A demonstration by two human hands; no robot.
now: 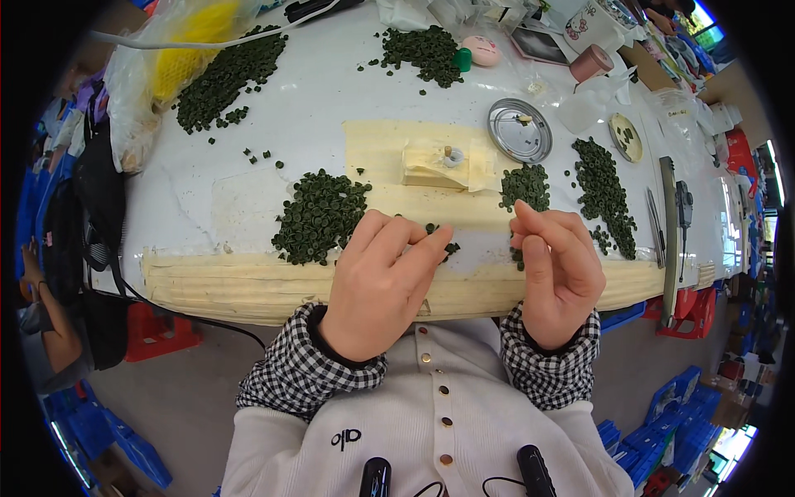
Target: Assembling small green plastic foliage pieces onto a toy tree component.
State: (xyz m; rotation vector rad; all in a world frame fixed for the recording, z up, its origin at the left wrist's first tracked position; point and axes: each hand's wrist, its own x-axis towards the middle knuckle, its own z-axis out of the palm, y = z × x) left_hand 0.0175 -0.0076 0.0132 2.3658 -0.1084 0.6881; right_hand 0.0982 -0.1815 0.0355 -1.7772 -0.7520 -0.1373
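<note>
My left hand (383,282) is over the near part of the table, fingers bent and drawn together, thumb hidden underneath. By its fingertips lie a few small dark green round plastic pieces (452,248). To its left is a large pile of the same pieces (319,217). My right hand (558,277) is raised in a pinch, thumb against fingers; anything between them is too small or hidden to make out. Just beyond it sits a smaller pile of green pieces (525,187). Between and beyond the hands stands a tape-wrapped block (435,170) with a short peg on top.
Further green piles (424,51) lie at the back and right. A round metal lid (519,131), a small round dish (625,137), tweezers (656,227) and a pink thread spool (590,64) are on the right. Beige tape (224,286) covers the table's near edge.
</note>
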